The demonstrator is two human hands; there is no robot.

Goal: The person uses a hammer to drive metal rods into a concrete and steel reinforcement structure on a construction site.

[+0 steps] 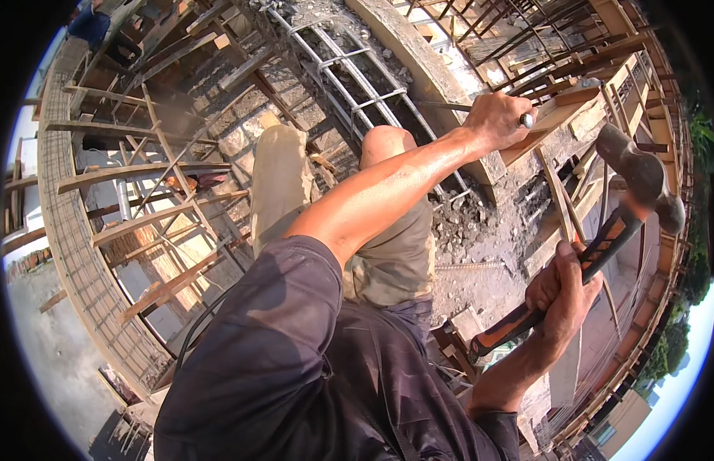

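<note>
My left hand is closed in a fist around a steel chisel. The chisel's blunt round end pokes out on the right of the fist, and its thin shaft runs left across the concrete edge toward the rebar cage. Lower right, my right hand grips the black and orange handle of a hammer. The hammer is raised at a slant, its dark metal head up and to the right of the chisel, apart from it. My left arm reaches across above my knees.
Broken concrete rubble lies below the rebar cage. Timber props and planks cross an opening on the left. A wooden formwork trough stands beyond my left hand, and a curved beam with steel mesh runs along the left.
</note>
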